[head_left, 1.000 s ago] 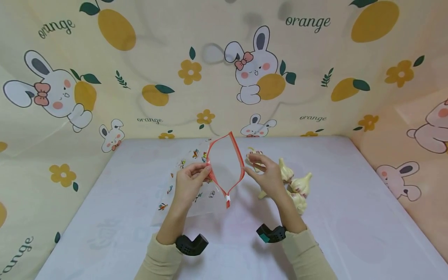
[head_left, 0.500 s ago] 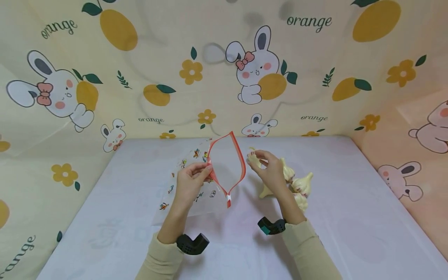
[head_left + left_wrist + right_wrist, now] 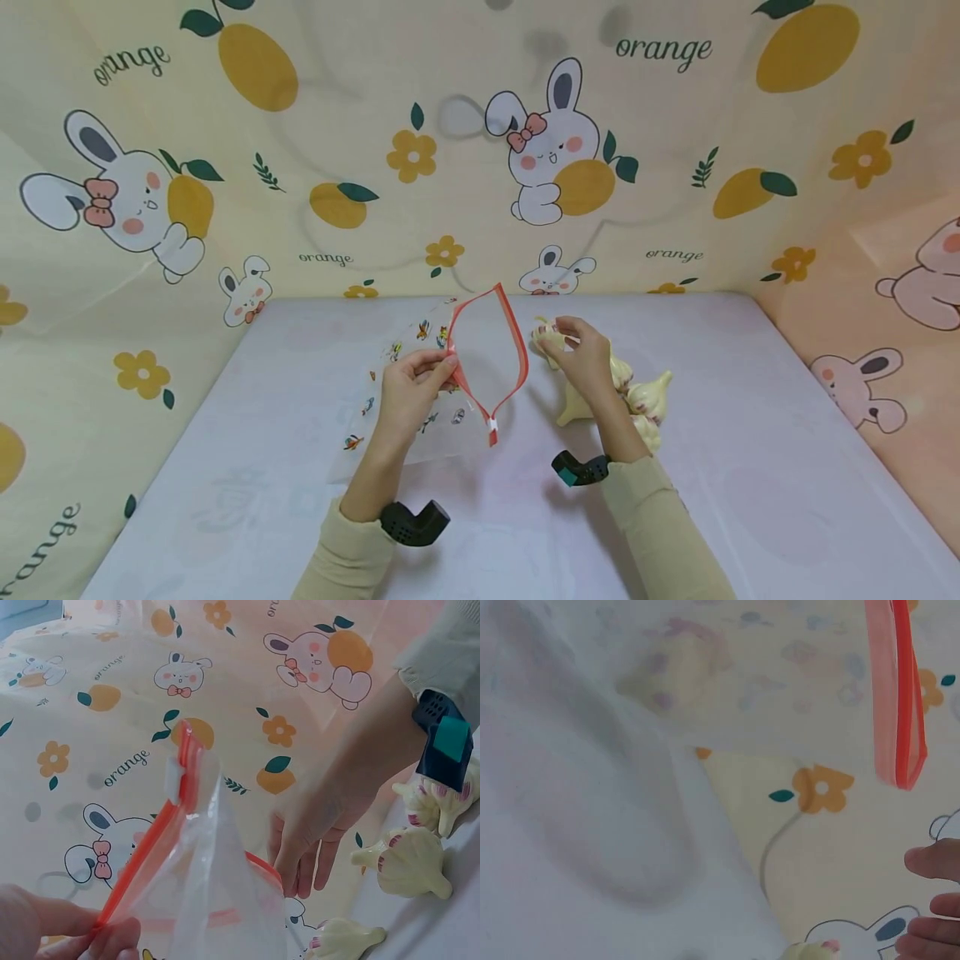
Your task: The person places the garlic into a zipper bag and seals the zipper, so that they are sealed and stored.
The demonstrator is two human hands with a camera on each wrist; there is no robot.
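A clear zip bag [image 3: 431, 417] with small printed figures and a red zip edge [image 3: 517, 337] stands with its mouth spread. My left hand [image 3: 412, 383] pinches the near side of that edge between thumb and fingers. In the left wrist view a white slider [image 3: 174, 780] sits on the zip. My right hand [image 3: 585, 358] is apart from the bag, its fingertips beside a garlic bulb [image 3: 546, 337]. Its fingers [image 3: 934, 930] look fairly straight and hold nothing in the right wrist view. A blurred pale shape shows through the plastic there; whether it is inside I cannot tell.
Several more garlic bulbs [image 3: 648, 398] lie on the white tabletop [image 3: 750, 500] around my right forearm, partly hidden by it. Behind the table rises a patterned cloth [image 3: 450, 83] with rabbits and oranges.
My right hand has moved off the bag's right edge, slightly right and away from me, to the garlic bulb. My left hand keeps its pinch, and the bag mouth stays spread.
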